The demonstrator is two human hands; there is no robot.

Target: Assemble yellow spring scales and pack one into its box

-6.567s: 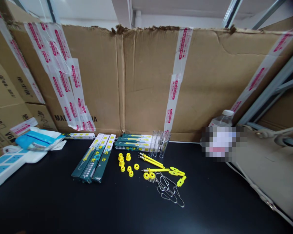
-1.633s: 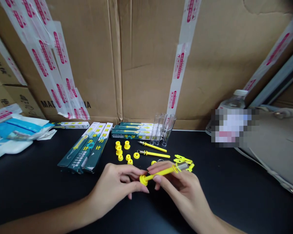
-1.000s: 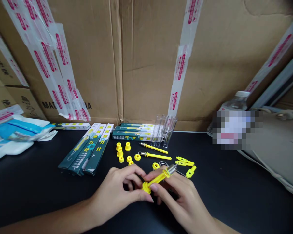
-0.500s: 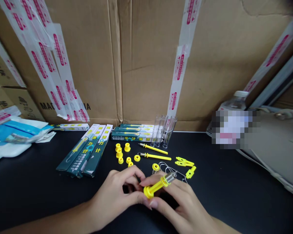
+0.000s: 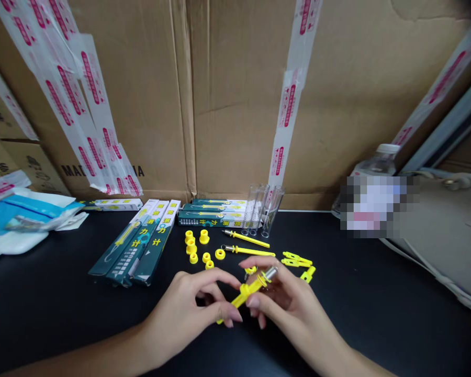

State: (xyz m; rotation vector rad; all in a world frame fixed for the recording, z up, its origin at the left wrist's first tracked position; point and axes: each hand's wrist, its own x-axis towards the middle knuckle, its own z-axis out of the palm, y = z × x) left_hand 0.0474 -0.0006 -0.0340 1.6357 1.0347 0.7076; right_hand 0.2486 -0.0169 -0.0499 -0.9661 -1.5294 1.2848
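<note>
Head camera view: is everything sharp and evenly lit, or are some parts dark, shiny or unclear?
In the head view, the top right corner darkens almost to black; the held yellow rod shows a bright glint on its metal end; in the same view, pixelation hides most of the bottle, and the smallest print on the green boxes is too soft to read.

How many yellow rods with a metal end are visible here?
3: held rod, in the left hand and right hand; the farther rod and nearer rod, both on the black table. The hands may hide others.
</note>
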